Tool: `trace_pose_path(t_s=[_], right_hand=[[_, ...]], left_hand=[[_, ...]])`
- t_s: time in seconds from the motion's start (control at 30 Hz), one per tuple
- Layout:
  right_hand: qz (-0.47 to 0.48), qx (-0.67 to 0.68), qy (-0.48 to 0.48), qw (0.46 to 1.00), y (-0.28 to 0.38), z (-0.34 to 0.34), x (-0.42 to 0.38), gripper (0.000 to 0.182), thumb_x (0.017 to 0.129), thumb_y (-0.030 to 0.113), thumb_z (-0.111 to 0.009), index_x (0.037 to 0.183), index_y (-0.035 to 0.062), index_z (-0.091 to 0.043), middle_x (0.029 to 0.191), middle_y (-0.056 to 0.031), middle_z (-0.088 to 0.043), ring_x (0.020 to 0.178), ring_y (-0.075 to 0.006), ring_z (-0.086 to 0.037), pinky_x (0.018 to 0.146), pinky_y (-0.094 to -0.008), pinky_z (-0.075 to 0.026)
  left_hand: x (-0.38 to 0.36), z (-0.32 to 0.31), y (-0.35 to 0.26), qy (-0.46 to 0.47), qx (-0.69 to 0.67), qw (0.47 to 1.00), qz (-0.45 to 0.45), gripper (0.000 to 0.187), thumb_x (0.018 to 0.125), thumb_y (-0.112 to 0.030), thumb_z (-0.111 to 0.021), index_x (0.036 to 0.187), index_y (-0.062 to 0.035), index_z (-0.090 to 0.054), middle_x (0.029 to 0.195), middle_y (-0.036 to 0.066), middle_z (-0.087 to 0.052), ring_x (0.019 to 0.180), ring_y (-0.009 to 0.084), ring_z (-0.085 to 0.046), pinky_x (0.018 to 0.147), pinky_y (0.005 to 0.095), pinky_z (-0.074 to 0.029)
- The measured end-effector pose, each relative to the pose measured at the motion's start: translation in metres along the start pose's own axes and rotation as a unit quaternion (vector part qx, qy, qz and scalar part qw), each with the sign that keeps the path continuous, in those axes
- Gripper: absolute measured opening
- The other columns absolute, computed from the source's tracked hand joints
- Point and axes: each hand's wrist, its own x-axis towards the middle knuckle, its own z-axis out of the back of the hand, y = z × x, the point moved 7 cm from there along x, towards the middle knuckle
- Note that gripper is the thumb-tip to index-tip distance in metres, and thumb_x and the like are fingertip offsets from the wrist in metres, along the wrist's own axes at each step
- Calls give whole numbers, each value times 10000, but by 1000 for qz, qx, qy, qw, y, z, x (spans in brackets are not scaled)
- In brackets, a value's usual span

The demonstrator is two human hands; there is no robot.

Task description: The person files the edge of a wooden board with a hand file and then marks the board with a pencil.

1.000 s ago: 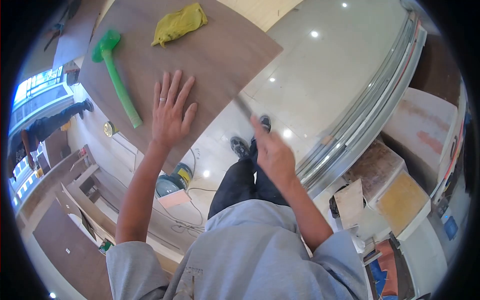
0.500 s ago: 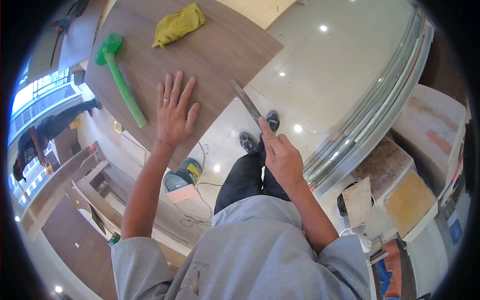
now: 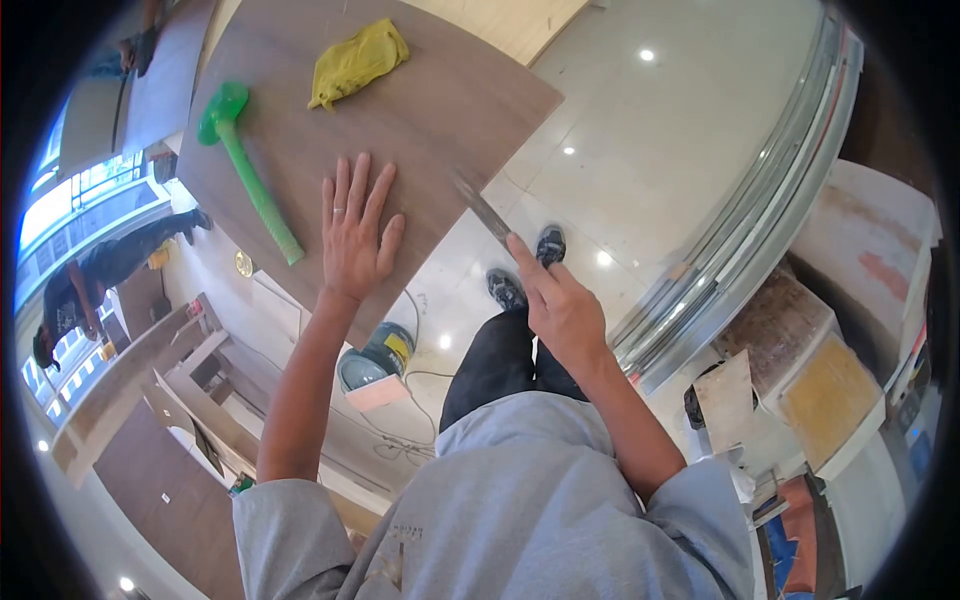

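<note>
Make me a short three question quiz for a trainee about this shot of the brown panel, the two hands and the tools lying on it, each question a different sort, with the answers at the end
1. True or false: the left hand lies flat, fingers spread, on the brown panel.
2. Multiple choice: what does the right hand hold? A) the green mallet B) a thin flat tool C) the yellow cloth
3. Fill in: the green mallet lies on the panel between the left hand and the panel's ____ edge as seen in the picture.

Key
1. True.
2. B: the thin flat tool points at the panel's near edge, while the yellow cloth lies untouched farther up.
3. Left.
</note>
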Motion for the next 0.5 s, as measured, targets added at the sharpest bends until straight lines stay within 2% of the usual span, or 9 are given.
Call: trace_pose_path(t_s=[0.07, 0.13, 0.2, 0.27, 0.37, 0.43, 0.5], right_hand=[[-5, -4, -2, 1000, -9, 4, 2, 663, 1044, 144, -681, 1667, 348, -581, 809, -159, -645, 720, -396, -720, 705, -559, -614], [-7, -39, -34, 999, -25, 17, 44, 651, 1047, 154, -683, 1655, 370, -594, 805, -158, -646, 731, -402, -722, 712, -555, -615], [-17, 17, -127, 992, -47, 39, 94, 602, 1056, 183, -686, 1621, 384, -630, 852, -186, -695, 779, -416, -743, 729, -557, -607], [-25, 42, -191, 980, -53, 70, 124, 535, 1095, 209, -669, 1608, 359, -647, 909, -220, -741, 779, -389, -740, 720, -529, -594], [-84, 172, -252, 949, -62, 102, 110, 471, 1135, 223, -645, 1601, 285, -661, 864, -177, -753, 741, -295, -719, 705, -494, -577], [-142, 198, -248, 938, -85, 99, 83, 472, 1160, 248, -629, 1631, 214, -633, 759, -108, -681, 658, -213, -644, 626, -434, -543], [-193, 257, -250, 913, -102, 102, 53, 491, 1182, 274, -611, 1659, 157, -600, 690, -52, -602, 584, -146, -577, 551, -377, -499]], left_hand=[[0, -1, 1, 7, -1, 1000, 2, 669, 1126, -416, -534, 1734, -143, -480, 1849, 173, -330, 1725, 432, -230, 1406, 583, -149], [0, -2, 1, 15, 3, 1000, -4, 703, 1120, -440, -533, 1745, -126, -454, 1856, 174, -313, 1733, 428, -207, 1409, 583, -128], [-2, -3, 0, 25, 10, 1000, -8, 749, 1112, -474, -537, 1755, -105, -427, 1864, 174, -295, 1741, 422, -182, 1412, 582, -103], [-1, -6, -4, 38, 13, 999, -14, 809, 1100, -521, -543, 1764, -82, -398, 1871, 173, -277, 1750, 413, -154, 1416, 579, -72], [17, -11, -39, 36, -13, 999, -34, 873, 1083, -524, -596, 1787, -82, -330, 1869, 176, -274, 1748, 420, -141, 1413, 598, -51], [48, -19, -83, 27, -21, 999, -35, 920, 1072, -550, -626, 1785, -60, -314, 1859, 191, -287, 1741, 428, -163, 1410, 602, -59], [88, -21, -140, 8, -66, 995, -69, 861, 1069, -524, -658, 1739, -48, -404, 1843, 202, -319, 1728, 426, -213, 1409, 593, -83]])
